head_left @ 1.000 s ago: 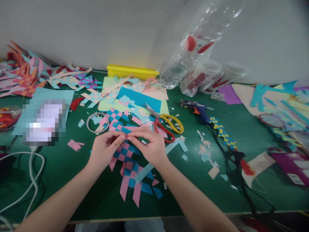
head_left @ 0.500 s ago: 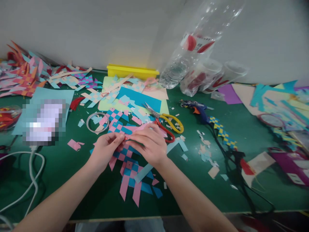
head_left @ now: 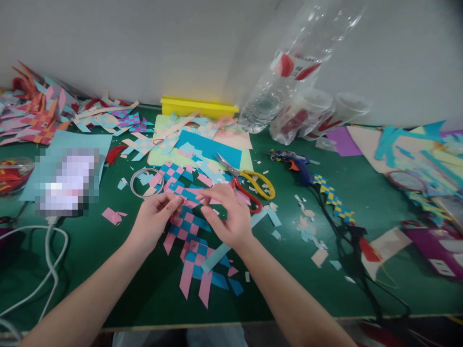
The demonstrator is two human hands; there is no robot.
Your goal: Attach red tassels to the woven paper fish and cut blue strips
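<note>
My left hand (head_left: 155,219) is pinched shut, thumb against fingertips, over a pink and blue woven paper piece (head_left: 190,225) on the green table (head_left: 289,270). What the pinch holds is too small to make out. My right hand (head_left: 229,214) hovers just to its right with fingers loosely spread and the index finger stretched towards the left hand. A gap separates the two hands. A second pink and blue woven piece (head_left: 202,272) lies nearer to me. Another woven piece (head_left: 173,176) sits just beyond the fingertips.
Scissors with yellow and red handles (head_left: 251,187) lie right of my hands, a tape ring (head_left: 146,183) to the left. A glue gun (head_left: 297,163) and its black cord, a clear plastic bottle (head_left: 289,72), a yellow tray (head_left: 198,107), a white cable (head_left: 50,260) and many paper scraps surround them.
The hands were pinched together on a small red bit; now they have parted. The right hand's fingers have opened and lifted slightly, while the left stays pinched.
</note>
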